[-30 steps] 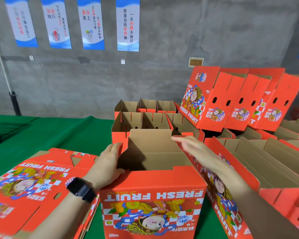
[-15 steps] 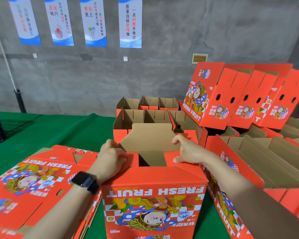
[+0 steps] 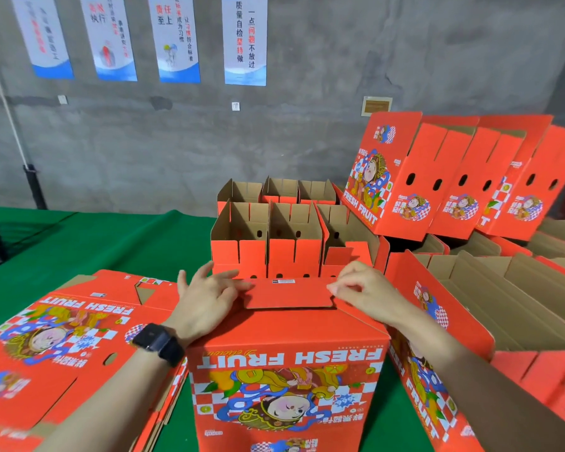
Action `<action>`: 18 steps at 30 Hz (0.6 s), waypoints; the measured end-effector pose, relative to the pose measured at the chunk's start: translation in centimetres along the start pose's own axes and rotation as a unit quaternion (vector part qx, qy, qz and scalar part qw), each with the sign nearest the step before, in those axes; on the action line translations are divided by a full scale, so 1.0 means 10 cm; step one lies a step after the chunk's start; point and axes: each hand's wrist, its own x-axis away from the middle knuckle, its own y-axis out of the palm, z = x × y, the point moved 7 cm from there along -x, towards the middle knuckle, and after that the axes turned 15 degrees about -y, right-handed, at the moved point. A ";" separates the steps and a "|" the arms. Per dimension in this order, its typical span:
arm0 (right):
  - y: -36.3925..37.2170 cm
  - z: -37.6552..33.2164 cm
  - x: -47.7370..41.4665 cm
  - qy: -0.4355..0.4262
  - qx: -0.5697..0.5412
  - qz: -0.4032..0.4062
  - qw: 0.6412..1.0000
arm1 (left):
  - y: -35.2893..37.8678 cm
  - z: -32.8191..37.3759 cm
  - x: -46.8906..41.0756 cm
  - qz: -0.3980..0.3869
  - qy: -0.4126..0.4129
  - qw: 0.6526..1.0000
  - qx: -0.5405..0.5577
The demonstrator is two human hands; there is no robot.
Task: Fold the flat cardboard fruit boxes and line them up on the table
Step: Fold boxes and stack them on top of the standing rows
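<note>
A red "FRESH FRUIT" cardboard box (image 3: 287, 380) stands upright in front of me on the green table (image 3: 88, 246), its top flaps folded down flat. My left hand (image 3: 206, 298), a black watch on the wrist, lies on the left side of the top with fingers spread and straight, touching the centre flap (image 3: 291, 293). My right hand (image 3: 362, 291) rests on the right side, its fingers bent at the flap's right corner. A stack of flat unfolded boxes (image 3: 62, 337) lies to the left.
Folded open boxes (image 3: 268, 243) stand in rows behind the box I work on. More open boxes (image 3: 490, 308) fill the right side, and several red boxes (image 3: 454, 177) lean tilted at the back right. A grey wall with posters is behind.
The box top was open a second ago; the side flaps and then the rear flap have been folded down, and both hands now lie on the shut top.
</note>
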 end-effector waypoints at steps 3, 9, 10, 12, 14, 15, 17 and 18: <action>0.14 0.01 -0.01 0.026 0.027 -0.081 0.996 | 0.07 -0.03 -0.03 -0.041 -0.033 0.998 -0.039; 0.28 0.00 -0.06 0.093 0.036 -0.176 0.979 | 0.14 0.05 -0.06 -0.072 -0.062 0.984 -0.150; 0.31 -0.01 -0.07 0.092 0.068 -0.178 0.977 | 0.16 0.07 -0.06 -0.067 -0.066 0.979 -0.183; 0.35 -0.03 -0.08 0.090 0.108 -0.174 0.975 | 0.19 0.10 -0.04 -0.061 -0.073 0.972 -0.213; 0.37 -0.01 -0.07 0.089 0.115 -0.171 0.974 | 0.20 0.12 -0.04 -0.058 -0.076 0.971 -0.218; 0.36 -0.01 -0.07 0.088 0.114 -0.169 0.975 | 0.20 0.13 -0.02 -0.056 -0.074 0.971 -0.222; 0.36 -0.01 -0.08 0.087 0.115 -0.156 0.977 | 0.20 0.14 -0.02 -0.046 -0.067 0.971 -0.224; 0.37 -0.02 -0.09 0.087 0.120 -0.148 0.978 | 0.20 0.14 -0.03 -0.044 -0.060 0.973 -0.219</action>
